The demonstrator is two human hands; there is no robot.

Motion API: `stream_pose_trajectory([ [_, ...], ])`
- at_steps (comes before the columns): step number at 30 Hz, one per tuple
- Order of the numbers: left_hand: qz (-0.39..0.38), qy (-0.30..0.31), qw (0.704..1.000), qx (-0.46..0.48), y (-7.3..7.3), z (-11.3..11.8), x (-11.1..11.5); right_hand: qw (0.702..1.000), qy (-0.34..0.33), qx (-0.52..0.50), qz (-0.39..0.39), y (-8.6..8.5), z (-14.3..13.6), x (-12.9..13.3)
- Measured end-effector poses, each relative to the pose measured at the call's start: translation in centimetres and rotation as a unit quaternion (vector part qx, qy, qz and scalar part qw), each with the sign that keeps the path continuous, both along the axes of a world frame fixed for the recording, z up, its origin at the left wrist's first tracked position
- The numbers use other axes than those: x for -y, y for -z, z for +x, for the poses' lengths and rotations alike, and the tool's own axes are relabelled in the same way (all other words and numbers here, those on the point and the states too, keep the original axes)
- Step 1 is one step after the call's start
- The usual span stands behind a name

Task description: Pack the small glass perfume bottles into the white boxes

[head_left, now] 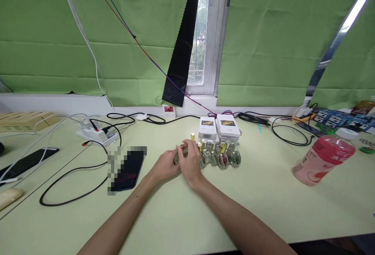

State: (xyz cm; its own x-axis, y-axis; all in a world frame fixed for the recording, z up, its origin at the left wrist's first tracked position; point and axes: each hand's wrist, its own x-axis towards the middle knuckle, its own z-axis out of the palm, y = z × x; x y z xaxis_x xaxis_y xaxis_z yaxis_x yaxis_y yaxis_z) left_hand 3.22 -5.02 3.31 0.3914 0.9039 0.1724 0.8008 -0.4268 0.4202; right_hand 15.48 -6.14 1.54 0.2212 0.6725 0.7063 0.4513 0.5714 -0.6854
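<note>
My left hand [168, 165] is closed around a small glass perfume bottle [176, 159], which is mostly hidden by the fingers. My right hand [190, 164] curls over the same bottle from the right, its fingers closed at the top. Just beyond the right hand stands a gold cap [192, 136]. To its right, a cluster of rounded clear perfume bottles [222, 160] stands close together on the table, some with gold tops and some with silvery ones. Two stacks of white boxes, a left one [208, 127] and a right one [227, 126], sit behind them.
A dark phone [130, 169], partly pixelated, lies left of my hands. Farther left are a white power strip [96, 133] and a looping black cable [43, 192]. A pink drink bottle [324, 157] stands at the right. Cables [254, 118] run along the table's back edge.
</note>
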Motion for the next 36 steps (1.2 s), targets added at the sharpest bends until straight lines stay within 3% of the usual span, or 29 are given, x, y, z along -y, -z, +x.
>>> stream_pose_trajectory([
  [26,0.022,-0.019,0.999,-0.021,-0.3,-0.1,-0.1,0.998,-0.031,0.042,-0.019,0.7,-0.2,0.7],
  [36,0.034,-0.013,0.999,0.021,-0.3,-0.3,-0.3,0.994,-0.055,0.058,0.070,-0.4,-0.4,2.0],
])
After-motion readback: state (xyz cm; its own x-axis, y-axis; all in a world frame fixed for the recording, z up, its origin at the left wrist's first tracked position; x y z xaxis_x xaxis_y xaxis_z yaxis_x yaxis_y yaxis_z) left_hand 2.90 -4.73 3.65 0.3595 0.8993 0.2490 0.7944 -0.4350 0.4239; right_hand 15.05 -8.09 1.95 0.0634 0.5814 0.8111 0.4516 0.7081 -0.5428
